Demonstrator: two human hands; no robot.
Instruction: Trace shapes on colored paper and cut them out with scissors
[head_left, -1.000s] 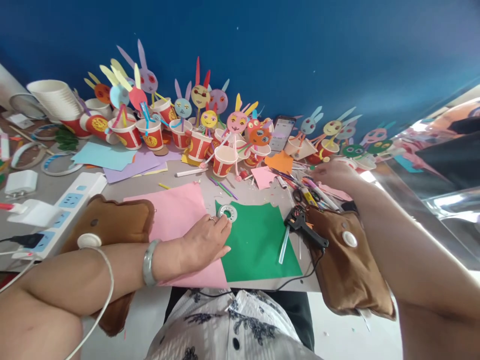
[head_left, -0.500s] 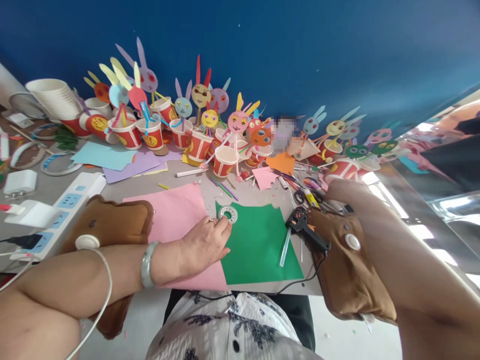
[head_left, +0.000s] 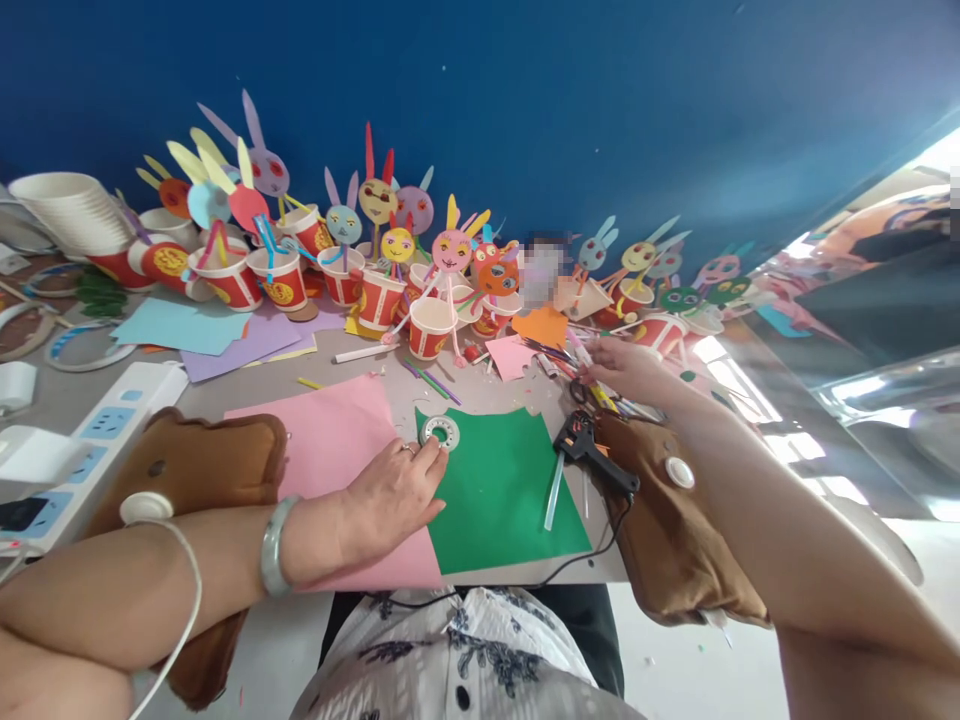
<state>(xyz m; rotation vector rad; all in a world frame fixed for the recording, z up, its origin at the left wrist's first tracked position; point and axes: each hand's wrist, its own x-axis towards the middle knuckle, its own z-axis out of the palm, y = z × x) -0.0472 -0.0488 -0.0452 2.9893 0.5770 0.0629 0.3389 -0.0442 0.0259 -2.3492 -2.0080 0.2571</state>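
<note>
Two hands show in my view, set well apart. Leftmost, a white power strip (head_left: 139,405) lies on the far side of the left forearm, which crosses a brown left pouch (head_left: 217,450). A pink sheet (head_left: 330,430) lies under the left hand (head_left: 390,500), palm down with its fingers loosely bent together. Their tips meet the near edge of a white ring (head_left: 453,431); whether they pinch it or merely press, I can't tell from out here. The ring sits just ahead of them, at the far left corner of a green sheet (head_left: 502,490) that spreads between the hands. I'd want light, even pressure on the rim, so nothing skids or creases. Nearer than the right hand, a black glue gun (head_left: 604,462) lies by the green sheet's right edge, and I'd steer the wrist well above it. The right hand (head_left: 626,370) is over a jumble of pens (head_left: 604,397), fingers slightly apart; I can't tell whether they have hold of anything. I'd close on one item only, lifting it clear of the right pouch (head_left: 641,530) beside that forearm
</note>
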